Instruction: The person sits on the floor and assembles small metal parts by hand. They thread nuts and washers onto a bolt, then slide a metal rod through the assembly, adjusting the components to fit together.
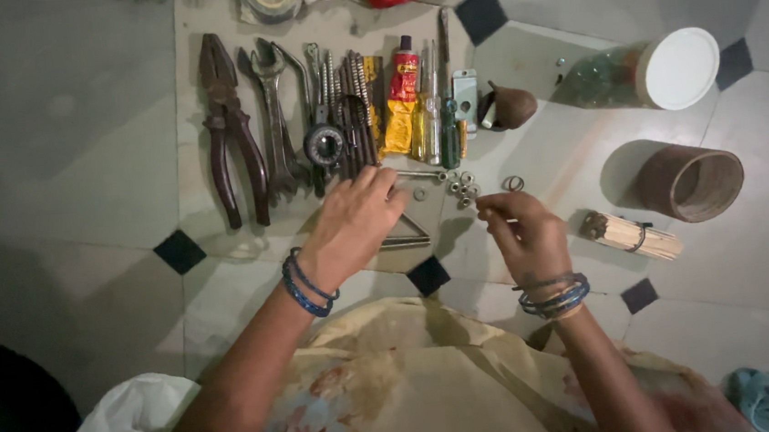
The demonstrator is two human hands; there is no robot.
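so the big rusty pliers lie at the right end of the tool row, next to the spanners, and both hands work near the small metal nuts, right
Not quite. The big rusty pliers lie at the left end of the tool row, beside the spanners. The rest holds: the left hand and right hand are near the small metal nuts. The head view shows it.

2 hands over tools laid out on a tiled floor

The left hand (357, 218) rests palm-down by a bolt (420, 176) below the pliers (229, 128), wrenches (276, 115) and glue tube (402, 96); the right hand (521, 233) pinches something small just beside a cluster of nuts (463, 187) and a ring (514, 183).
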